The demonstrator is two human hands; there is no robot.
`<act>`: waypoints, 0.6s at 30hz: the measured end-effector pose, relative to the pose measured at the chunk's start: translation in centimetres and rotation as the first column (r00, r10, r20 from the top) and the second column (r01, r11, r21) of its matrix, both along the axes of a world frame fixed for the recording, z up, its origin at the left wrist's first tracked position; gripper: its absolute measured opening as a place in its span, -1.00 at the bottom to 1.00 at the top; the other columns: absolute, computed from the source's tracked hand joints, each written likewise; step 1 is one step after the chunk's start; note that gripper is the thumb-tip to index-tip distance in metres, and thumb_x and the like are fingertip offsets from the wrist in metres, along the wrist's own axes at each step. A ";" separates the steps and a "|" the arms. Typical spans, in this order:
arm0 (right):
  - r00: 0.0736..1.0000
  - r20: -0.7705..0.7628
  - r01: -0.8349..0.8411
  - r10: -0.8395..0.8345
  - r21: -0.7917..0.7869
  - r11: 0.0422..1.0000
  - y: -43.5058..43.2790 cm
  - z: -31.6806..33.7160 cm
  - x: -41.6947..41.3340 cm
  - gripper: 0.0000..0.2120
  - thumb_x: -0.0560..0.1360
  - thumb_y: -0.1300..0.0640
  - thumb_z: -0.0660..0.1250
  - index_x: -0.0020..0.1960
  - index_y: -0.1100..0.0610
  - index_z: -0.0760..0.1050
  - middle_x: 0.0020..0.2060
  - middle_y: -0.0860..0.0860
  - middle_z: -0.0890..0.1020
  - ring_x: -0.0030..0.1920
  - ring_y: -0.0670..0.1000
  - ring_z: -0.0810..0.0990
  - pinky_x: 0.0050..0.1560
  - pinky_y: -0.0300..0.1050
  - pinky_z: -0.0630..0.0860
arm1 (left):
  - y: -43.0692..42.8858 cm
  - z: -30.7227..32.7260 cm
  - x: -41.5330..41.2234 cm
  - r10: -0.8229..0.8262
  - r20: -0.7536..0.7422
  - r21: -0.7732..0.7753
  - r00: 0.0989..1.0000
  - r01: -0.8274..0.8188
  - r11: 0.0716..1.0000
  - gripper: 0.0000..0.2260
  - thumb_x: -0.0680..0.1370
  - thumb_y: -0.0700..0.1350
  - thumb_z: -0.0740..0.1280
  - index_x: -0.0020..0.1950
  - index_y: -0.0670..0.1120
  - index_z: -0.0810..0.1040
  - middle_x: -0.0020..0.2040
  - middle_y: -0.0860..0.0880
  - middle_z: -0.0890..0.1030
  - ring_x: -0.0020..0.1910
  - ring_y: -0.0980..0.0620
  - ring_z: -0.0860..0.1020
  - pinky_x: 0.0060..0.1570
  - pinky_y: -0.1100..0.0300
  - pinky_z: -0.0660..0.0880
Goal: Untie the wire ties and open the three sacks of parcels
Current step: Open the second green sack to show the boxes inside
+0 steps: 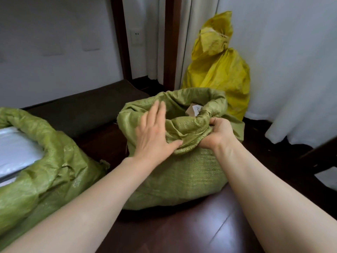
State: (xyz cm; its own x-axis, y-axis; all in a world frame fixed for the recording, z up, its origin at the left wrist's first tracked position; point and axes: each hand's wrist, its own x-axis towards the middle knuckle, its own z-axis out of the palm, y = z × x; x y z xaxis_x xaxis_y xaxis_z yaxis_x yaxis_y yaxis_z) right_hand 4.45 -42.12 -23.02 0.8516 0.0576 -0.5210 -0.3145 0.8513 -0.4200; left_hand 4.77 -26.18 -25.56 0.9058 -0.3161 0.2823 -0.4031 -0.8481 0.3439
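A green woven sack [182,176] stands in front of me on the dark wood floor, its mouth open and its rim rolled down. A brown cardboard parcel [193,110] shows inside. My right hand [217,133] grips the bunched rim on the sack's right side. My left hand [155,132] lies flat with fingers spread on the near rim. A second green sack [54,167] at the left is open, with white plastic parcels [14,150] inside. A yellow sack [218,70] stands behind, its neck still tied shut.
A dark cushioned bench [87,106] runs along the wall behind the sacks. White curtains [291,61] hang at the right, down to the floor. A dark wooden door frame [169,42] and a wall socket [136,36] are at the back.
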 end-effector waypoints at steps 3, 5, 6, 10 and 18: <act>1.000 0.002 -0.011 0.011 -0.015 1.000 -0.3 -0.3 0.0 -0.45 0.26 0.24 0.03 0.18 0.26 0.51 0.07 0.29 0.58 0.09 0.26 0.55 -0.04 0.26 0.42 | -0.5 0.8 0.9 -0.187 -0.114 0.092 0.976 0.198 0.976 -0.19 0.40 0.16 0.41 0.52 0.04 0.07 0.50 -0.01 0.18 0.49 -0.01 0.08 0.40 -0.05 0.08; 0.996 -0.028 -0.086 0.083 -0.162 0.983 -0.9 0.2 -0.1 -0.41 0.27 0.24 0.04 0.28 0.22 0.45 0.17 0.22 0.55 0.15 0.22 0.54 -0.02 0.20 0.45 | -1.0 0.2 1.3 -0.200 -0.019 0.037 0.980 0.200 0.979 -0.63 0.46 0.04 0.39 0.24 0.04 0.44 0.09 0.05 0.53 0.21 -0.01 0.43 0.24 0.08 0.18; 0.991 -0.052 -0.133 0.123 -0.326 0.936 -1.2 1.0 -0.4 -0.47 0.30 0.25 0.05 0.24 0.21 0.47 0.11 0.20 0.58 0.09 0.21 0.56 -0.03 0.16 0.48 | -1.1 -0.1 1.4 -0.171 0.095 0.016 0.981 0.170 0.985 -0.81 0.47 -0.06 0.36 0.07 0.01 0.49 -0.05 0.08 0.55 0.07 0.00 0.48 0.15 0.12 0.18; 0.937 -0.343 -0.319 0.060 -0.916 -0.244 -3.3 4.7 -1.3 -0.74 0.45 -0.03 0.28 -0.17 0.19 0.46 -0.27 0.10 0.60 -0.27 0.14 0.62 -0.10 0.05 0.61 | -1.6 -1.1 1.8 -0.141 0.307 0.008 0.941 0.146 0.989 -0.73 0.29 -0.43 0.35 -0.18 -0.09 0.50 -0.29 0.00 0.57 -0.23 -0.08 0.53 -0.05 0.13 0.18; 0.925 -0.347 -0.347 0.154 -0.938 -0.028 0.7 1.5 -1.0 -0.51 0.43 -0.16 0.37 -0.09 0.25 0.30 -0.15 0.25 0.61 -0.23 0.24 0.68 -0.18 0.15 0.64 | -2.4 -2.9 1.1 -0.193 0.615 0.049 0.764 0.207 0.977 -0.77 0.31 -0.38 0.13 -0.36 -0.10 0.50 -0.44 -0.04 0.47 -0.45 -0.06 0.47 -0.31 0.14 0.20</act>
